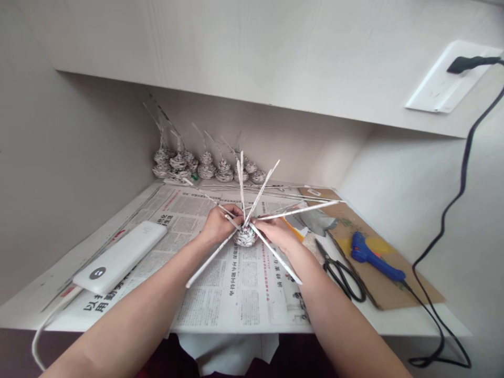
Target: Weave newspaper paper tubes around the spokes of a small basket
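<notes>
Between my hands, over the newspaper, is a small round woven paper gourd made of rolled newsprint. Several stiff paper sticks fan out from its top in all directions. My left hand is closed at the left of the gourd's neck, its fingers pinching the base of the sticks there. From the right, my right hand is closed on the sticks at the neck, thumb and fingers near the rim. The fingertips of both hands are partly hidden by the sticks.
Finished-looking paper gourds line the back wall. Loose paper sticks lie before them. Black-handled scissors and a blue glue gun on cardboard are at right, with a trailing cord. A white power bank lies left on newspaper.
</notes>
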Demonstrator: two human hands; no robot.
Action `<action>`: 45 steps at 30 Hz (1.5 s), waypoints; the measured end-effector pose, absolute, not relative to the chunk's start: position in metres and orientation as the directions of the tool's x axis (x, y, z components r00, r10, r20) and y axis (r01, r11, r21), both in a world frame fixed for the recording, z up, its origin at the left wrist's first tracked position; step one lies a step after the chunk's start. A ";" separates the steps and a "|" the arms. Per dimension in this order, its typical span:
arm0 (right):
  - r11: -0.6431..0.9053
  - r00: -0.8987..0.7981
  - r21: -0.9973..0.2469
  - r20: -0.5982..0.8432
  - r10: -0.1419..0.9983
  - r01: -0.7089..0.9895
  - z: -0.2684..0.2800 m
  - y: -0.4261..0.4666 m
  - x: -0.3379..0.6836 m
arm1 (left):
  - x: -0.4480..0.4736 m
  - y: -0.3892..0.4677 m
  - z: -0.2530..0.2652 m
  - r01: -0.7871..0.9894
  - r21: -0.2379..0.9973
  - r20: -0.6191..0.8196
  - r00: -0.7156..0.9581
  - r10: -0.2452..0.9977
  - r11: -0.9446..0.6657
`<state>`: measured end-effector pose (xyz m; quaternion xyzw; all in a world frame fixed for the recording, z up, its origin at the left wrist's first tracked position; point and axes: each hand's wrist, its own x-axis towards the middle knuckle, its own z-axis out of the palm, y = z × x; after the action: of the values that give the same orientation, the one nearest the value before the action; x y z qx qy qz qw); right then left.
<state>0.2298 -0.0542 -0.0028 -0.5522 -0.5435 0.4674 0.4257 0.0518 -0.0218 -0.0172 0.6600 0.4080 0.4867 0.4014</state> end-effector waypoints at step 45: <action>-0.080 0.122 -0.930 -0.132 0.984 -0.359 -0.011 -0.047 0.212 | 0.061 -0.031 -0.018 -0.024 0.951 0.305 0.248 0.920 -0.308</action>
<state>0.2118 -0.0471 -0.0110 -0.4635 -0.3370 0.5703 0.5885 0.0608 -0.0307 -0.0179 0.6345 0.3528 0.5016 0.4704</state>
